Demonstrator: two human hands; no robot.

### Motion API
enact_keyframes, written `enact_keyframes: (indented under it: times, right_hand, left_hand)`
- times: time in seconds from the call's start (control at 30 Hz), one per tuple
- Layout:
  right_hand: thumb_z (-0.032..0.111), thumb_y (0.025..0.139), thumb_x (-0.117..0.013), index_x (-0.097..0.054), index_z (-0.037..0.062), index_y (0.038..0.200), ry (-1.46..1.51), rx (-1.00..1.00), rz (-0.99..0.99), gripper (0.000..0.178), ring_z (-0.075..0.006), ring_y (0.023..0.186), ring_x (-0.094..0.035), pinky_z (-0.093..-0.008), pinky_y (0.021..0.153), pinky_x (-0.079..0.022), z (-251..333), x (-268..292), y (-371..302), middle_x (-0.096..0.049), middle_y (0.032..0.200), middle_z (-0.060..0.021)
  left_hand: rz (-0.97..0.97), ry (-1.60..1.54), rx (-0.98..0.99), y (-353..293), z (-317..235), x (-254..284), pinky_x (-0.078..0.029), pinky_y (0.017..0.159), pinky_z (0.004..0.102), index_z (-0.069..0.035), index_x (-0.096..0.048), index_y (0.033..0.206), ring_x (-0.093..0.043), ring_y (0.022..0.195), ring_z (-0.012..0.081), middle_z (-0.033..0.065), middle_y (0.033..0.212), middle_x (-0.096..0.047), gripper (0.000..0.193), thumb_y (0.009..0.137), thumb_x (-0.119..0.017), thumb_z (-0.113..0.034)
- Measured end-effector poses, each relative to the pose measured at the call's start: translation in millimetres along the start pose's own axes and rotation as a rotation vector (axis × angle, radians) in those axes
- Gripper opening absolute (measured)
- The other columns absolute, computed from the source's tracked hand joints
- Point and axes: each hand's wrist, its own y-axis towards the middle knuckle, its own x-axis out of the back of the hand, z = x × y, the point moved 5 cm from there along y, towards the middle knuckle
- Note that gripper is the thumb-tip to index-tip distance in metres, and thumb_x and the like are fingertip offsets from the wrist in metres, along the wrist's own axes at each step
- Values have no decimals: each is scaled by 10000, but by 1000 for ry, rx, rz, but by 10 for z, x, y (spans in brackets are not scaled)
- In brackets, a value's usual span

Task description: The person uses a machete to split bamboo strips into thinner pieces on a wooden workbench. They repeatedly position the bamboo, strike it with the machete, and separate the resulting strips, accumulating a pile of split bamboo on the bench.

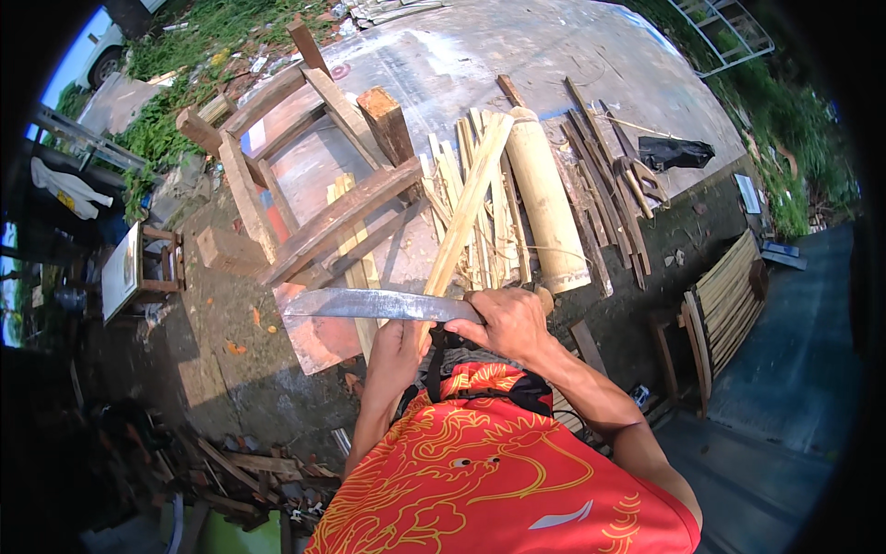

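Note:
My right hand (509,323) is wrapped round the handle of a long, broad-bladed machete (369,304). Its grey metal blade points left and crosses over the near end of a split bamboo strip (468,217). Just below the blade, my left hand (395,351) is closed round that near end, close to my body. The strip slants away to the upper right, above a pile of thinner bamboo strips (501,242). A thick round bamboo pole (544,198) lies to the right of the pile. The handle is mostly hidden by my fingers.
A wooden frame with legs (346,217) stands on the sheet at left. Dark wooden sticks (600,175), a handsaw (643,175) and a black plastic bag (676,153) lie at right. A slatted bamboo panel (724,295) leans farther right; a small stool (138,268) stands far left.

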Motion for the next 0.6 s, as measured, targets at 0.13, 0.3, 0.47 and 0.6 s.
enact_keyframes:
  times: [0.13,0.3,0.47,0.6]
  right_hand:
    - [533,821,-750,-610,71,715,-3,46,-1,494,-291,524,-611,-406,512,-480,12,-19,21,-566,572,-87]
    - [533,810,-761,-583,79,684,-31,-39,-33,504,-292,512,-599,-399,506,-472,-86,30,60,-564,571,-85]
    - [561,790,-764,-573,86,665,-41,131,-9,527,-285,494,-590,-400,484,-458,-16,71,100,-558,560,-76]
    - [551,795,-766,-548,86,646,-72,5,-52,534,-286,489,-587,-409,491,-459,-116,117,124,-558,555,-81]
  left_hand:
    - [13,-9,44,-2,-40,-37,-342,494,243,1,-630,935,-444,532,61,2,628,-521,421,1100,-411,-318]
    - [-37,-4,21,-24,-153,-3,-358,493,253,24,-627,912,-466,526,64,5,621,-539,419,1097,-431,-297]
    - [1,17,31,-12,-144,-34,-364,497,248,11,-630,912,-475,527,62,9,605,-536,477,1091,-435,-386]
    - [-19,-6,61,4,-77,-36,-369,501,250,11,-627,905,-479,528,66,8,592,-526,500,1082,-448,-420]
